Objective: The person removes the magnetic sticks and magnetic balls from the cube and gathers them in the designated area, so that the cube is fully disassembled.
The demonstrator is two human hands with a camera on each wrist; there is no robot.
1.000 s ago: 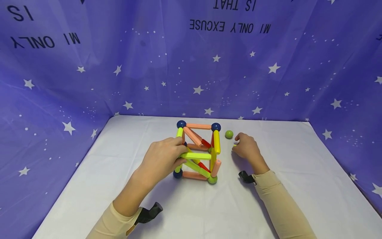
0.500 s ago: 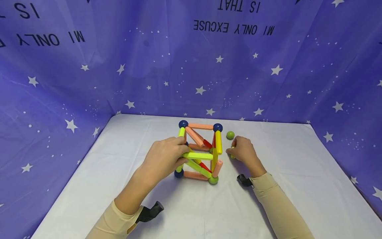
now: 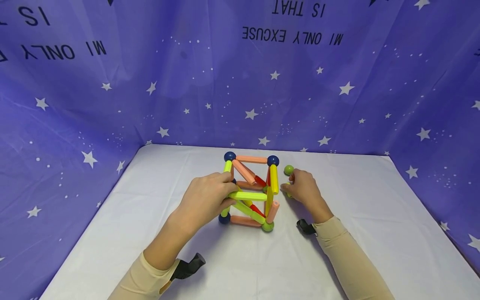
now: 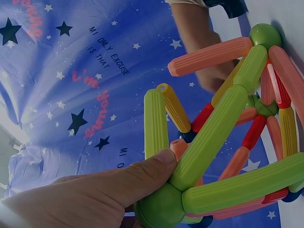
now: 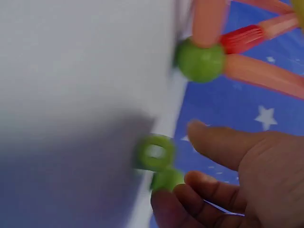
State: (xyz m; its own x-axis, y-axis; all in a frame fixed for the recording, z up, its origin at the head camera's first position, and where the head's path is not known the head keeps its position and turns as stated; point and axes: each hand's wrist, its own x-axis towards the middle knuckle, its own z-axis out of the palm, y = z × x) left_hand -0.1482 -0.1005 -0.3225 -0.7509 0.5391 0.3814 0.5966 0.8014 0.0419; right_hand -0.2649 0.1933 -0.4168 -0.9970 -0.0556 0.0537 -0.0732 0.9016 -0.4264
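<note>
A toy frame of ribbed building sticks [image 3: 247,196] joined by balls stands on the table; its sticks are lime, salmon, yellow and red. My left hand [image 3: 204,193] holds the frame at its near left side. In the left wrist view the thumb lies against a green ball [image 4: 161,204] from which lime sticks spread. To the right of the frame, my right hand [image 3: 304,189] reaches down to the tabletop. In the right wrist view its thumb and fingers stand apart beside a green ring-faced piece [image 5: 155,152] and a blurred green ball [image 5: 167,179].
A white-covered table [image 3: 356,250] extends around the hands. A purple star-printed cloth [image 3: 247,91] rises behind and at both sides. Black wrist cameras, such as the left one [image 3: 189,266], hang under each wrist. A loose green ball [image 3: 288,170] lies just beyond the right fingertips.
My right hand has shifted a little left and its fingertips have come nearer the loose green ball. My left hand and the frame hold their place.
</note>
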